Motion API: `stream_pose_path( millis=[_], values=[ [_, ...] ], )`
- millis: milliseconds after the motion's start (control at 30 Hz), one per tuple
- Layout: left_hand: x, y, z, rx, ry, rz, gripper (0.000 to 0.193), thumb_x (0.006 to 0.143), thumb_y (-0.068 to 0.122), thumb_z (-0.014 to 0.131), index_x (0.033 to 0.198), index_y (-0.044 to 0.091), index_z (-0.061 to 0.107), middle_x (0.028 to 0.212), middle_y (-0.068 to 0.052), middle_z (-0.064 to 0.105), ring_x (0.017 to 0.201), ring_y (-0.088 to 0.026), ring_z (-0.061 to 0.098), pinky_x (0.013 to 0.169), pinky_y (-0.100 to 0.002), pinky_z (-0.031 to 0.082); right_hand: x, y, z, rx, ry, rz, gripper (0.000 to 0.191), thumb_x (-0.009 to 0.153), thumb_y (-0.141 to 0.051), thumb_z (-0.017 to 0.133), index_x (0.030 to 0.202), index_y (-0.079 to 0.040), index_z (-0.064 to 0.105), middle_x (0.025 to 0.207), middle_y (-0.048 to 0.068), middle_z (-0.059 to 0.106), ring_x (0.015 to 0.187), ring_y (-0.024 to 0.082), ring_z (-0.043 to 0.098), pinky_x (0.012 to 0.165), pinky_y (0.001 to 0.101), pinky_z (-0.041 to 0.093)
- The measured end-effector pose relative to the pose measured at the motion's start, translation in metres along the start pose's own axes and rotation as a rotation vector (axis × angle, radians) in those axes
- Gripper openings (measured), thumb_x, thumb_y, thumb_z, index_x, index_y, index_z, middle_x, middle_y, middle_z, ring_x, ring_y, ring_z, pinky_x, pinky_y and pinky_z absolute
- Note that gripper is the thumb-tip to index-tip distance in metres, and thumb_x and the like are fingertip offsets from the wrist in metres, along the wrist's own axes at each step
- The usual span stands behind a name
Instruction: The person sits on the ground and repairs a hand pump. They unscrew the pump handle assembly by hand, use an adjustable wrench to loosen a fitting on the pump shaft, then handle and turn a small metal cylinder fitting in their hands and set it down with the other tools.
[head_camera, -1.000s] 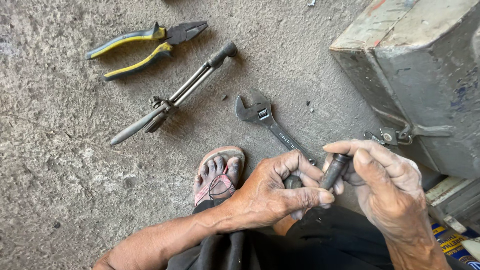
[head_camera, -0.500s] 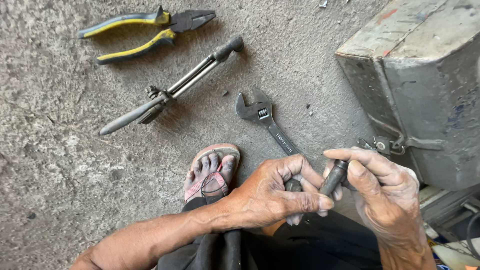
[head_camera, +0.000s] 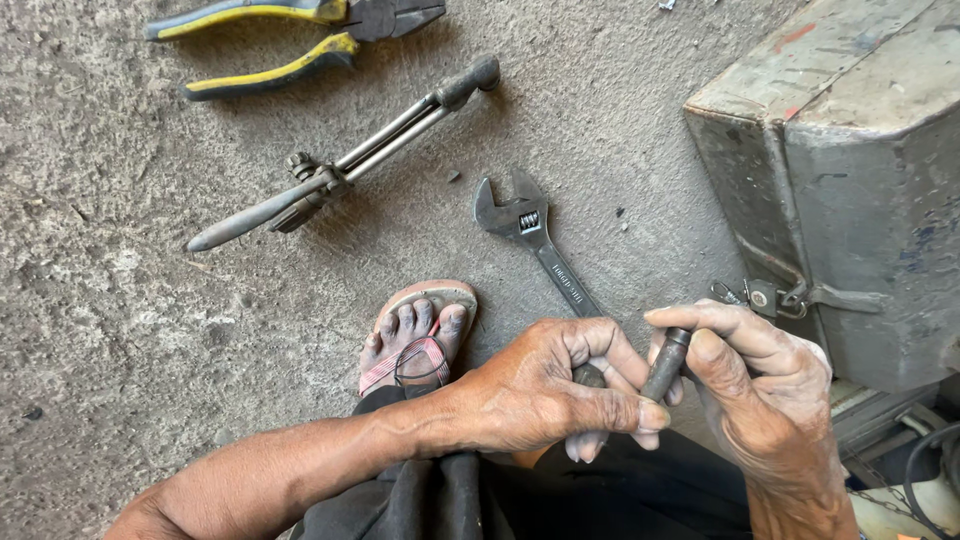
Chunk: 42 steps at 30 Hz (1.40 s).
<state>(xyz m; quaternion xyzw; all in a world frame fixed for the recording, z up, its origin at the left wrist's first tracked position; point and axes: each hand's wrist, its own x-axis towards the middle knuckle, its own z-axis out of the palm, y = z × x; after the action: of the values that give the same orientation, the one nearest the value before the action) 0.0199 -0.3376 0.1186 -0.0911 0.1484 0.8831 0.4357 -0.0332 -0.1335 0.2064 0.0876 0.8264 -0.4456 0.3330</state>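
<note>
Rough grey concrete floor (head_camera: 120, 330). On it: yellow-handled pliers (head_camera: 290, 35) far left, a long two-handled tool (head_camera: 340, 160) nearer, an adjustable wrench (head_camera: 530, 240) centre, a metal box (head_camera: 850, 170) right.

Rough grey concrete floor (head_camera: 150, 330), pitted, daylit; worn grey metal toolbox (head_camera: 850, 170) at right, latch shut.
</note>
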Motion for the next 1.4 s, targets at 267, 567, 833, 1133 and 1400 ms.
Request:
stream_pose_path(
  millis=[267, 567, 833, 1133, 1400],
  values=[
    [0.0, 0.001, -0.003, 0.034, -0.032, -0.028, 0.023, 0.097, 0.015, 0.073, 0.105, -0.001, 0.06, 0.091, -0.013, 0.074, 0.061, -0.01, 0.061, 0.054, -0.025, 0.052, 0.0, 0.007, -0.001, 0.041, -0.009, 0.081, 0.035, 0.103, -0.025, 0.062, 0.115, 0.005, 0.075, 0.086, 0.009, 0.073, 0.076, 0.01, 0.064, 0.065, 0.0228, 0.049],
    [0.001, -0.002, -0.007, -0.084, -0.072, -0.048, 0.022, 0.1, 0.016, 0.072, 0.106, -0.002, 0.06, 0.092, -0.015, 0.074, 0.062, -0.01, 0.06, 0.055, -0.025, 0.051, 0.004, 0.022, 0.001, 0.271, -0.068, 0.147, 0.038, 0.103, -0.022, 0.063, 0.117, 0.012, 0.071, 0.085, 0.012, 0.071, 0.076, 0.013, 0.067, 0.065, 0.0258, 0.054],
    [0.003, -0.006, -0.008, -0.026, -0.044, -0.05, 0.023, 0.097, 0.016, 0.074, 0.103, -0.002, 0.06, 0.089, -0.014, 0.074, 0.06, -0.01, 0.06, 0.053, -0.025, 0.051, 0.002, 0.024, 0.003, 0.37, -0.091, 0.129, 0.037, 0.106, -0.02, 0.061, 0.118, 0.013, 0.069, 0.085, 0.012, 0.068, 0.075, 0.014, 0.065, 0.064, 0.0272, 0.053],
    [0.001, -0.008, -0.009, -0.02, -0.099, -0.044, 0.022, 0.099, 0.017, 0.071, 0.104, -0.001, 0.061, 0.093, -0.012, 0.075, 0.063, -0.01, 0.061, 0.056, -0.024, 0.051, 0.0, 0.022, 0.004, 0.299, -0.122, 0.069, 0.037, 0.106, -0.021, 0.062, 0.115, 0.013, 0.07, 0.086, 0.009, 0.063, 0.074, 0.011, 0.058, 0.061, 0.0254, 0.046],
    [-0.001, -0.009, -0.008, -0.021, -0.114, -0.021, 0.023, 0.1, 0.02, 0.071, 0.106, 0.001, 0.062, 0.093, -0.009, 0.074, 0.064, -0.009, 0.06, 0.056, -0.023, 0.049, 0.0, 0.019, 0.004, 0.44, -0.164, 0.103, 0.038, 0.105, -0.023, 0.063, 0.117, 0.012, 0.071, 0.085, 0.01, 0.064, 0.071, 0.012, 0.059, 0.058, 0.0245, 0.048]
  ],
)
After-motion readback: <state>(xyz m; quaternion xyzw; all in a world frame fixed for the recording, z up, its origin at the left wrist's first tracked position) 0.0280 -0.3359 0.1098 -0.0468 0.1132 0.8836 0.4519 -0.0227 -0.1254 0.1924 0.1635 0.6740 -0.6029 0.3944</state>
